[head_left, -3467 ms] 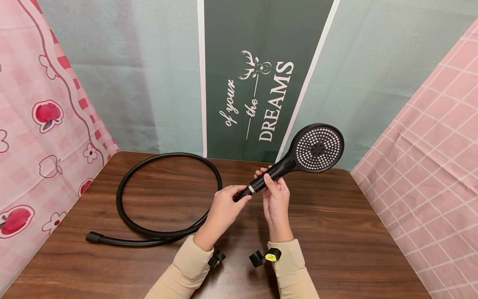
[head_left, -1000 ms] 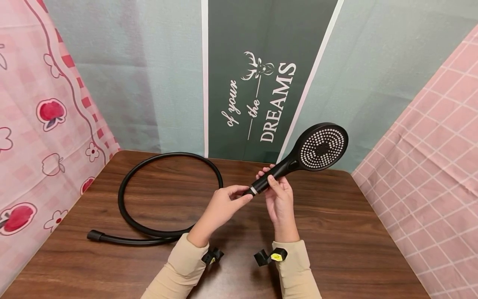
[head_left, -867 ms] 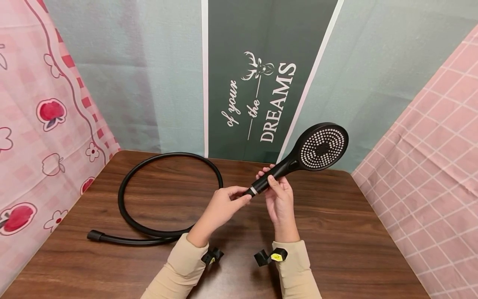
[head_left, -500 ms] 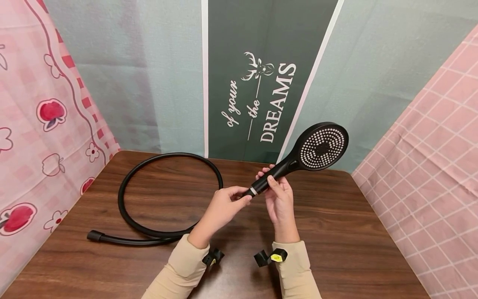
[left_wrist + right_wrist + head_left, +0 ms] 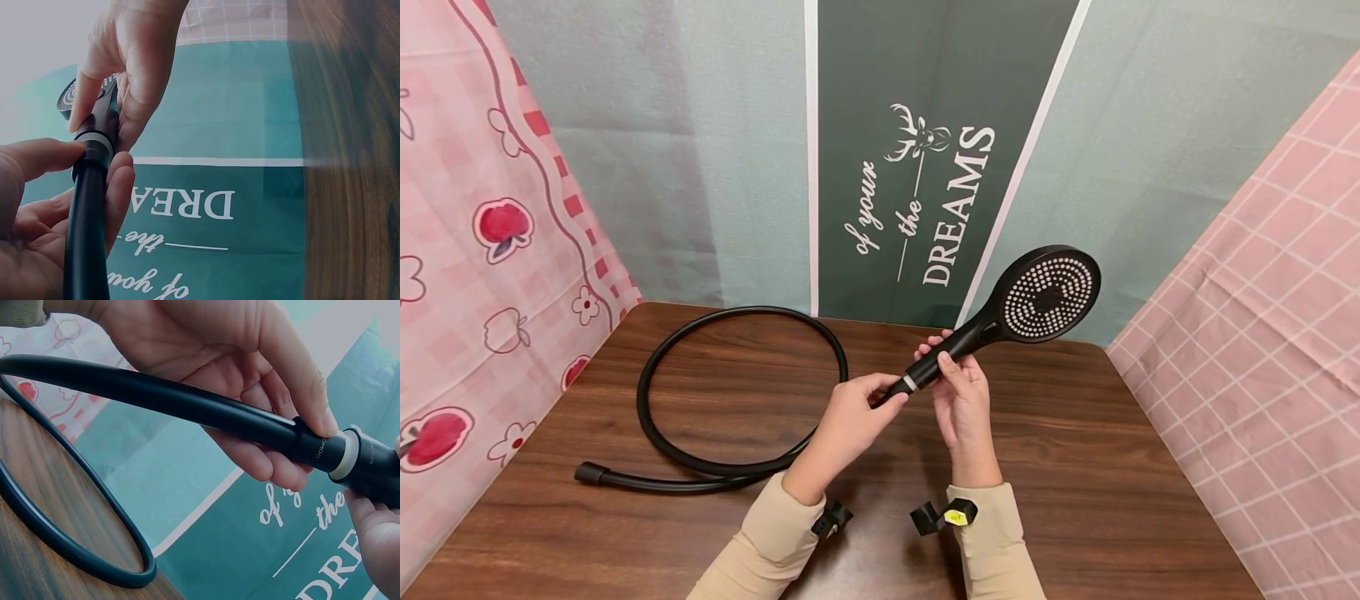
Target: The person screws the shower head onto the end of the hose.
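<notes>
A black handheld shower head (image 5: 1047,296) is held above the table, its round nozzle face up and to the right. My right hand (image 5: 961,408) grips its handle, thumb on top and fingers behind. My left hand (image 5: 848,419) pinches the black connector nut (image 5: 320,447) of the shower hose (image 5: 156,390) between thumb and fingers. The nut is in line with the handle's end. A pale ring (image 5: 347,456) shows between nut and handle in the right wrist view. Seen from the left wrist, the nut and handle (image 5: 103,119) meet at this ring.
On the left of the wooden table (image 5: 1060,517), the rest of the hose lies in a wide loop. Its free end fitting (image 5: 590,473) points left. A grey-green cloth (image 5: 745,167) hangs behind, with pink cloths at both sides.
Compared with 3.5 s ago, the shower head sits slightly farther right and its face has turned a little. In the last half second, my left hand has turned slightly at the nut; my right stays still.
</notes>
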`<state>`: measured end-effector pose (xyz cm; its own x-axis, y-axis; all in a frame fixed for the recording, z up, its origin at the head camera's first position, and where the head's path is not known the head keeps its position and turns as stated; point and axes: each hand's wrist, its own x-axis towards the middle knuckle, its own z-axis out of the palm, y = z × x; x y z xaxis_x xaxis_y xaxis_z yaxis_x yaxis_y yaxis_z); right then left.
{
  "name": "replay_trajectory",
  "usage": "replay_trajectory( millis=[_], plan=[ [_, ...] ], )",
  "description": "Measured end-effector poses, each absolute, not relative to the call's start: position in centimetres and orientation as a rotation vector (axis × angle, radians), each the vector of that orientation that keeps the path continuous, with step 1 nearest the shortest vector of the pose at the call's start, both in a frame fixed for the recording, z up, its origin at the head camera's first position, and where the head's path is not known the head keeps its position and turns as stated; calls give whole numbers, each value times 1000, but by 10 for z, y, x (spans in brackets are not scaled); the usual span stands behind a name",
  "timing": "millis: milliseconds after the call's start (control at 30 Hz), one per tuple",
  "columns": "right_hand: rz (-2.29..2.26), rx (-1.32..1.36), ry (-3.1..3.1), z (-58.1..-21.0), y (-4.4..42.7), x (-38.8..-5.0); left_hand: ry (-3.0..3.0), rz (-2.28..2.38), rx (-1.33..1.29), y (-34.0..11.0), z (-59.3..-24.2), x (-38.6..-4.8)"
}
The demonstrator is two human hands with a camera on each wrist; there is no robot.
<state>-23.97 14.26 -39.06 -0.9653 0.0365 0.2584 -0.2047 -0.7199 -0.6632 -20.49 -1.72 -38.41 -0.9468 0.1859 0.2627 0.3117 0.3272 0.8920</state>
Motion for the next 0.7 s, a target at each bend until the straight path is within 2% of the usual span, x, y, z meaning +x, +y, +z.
replay_trajectory(
  millis=[433, 700],
  plan=[
    [2768, 342, -1110, -391, 143, -240, -2460, -1388, -479, -10, -384, -200],
    [2775, 355, -1113, -391, 143, -240, -2475, -1583, -460, -16, -384, -204]
  ],
)
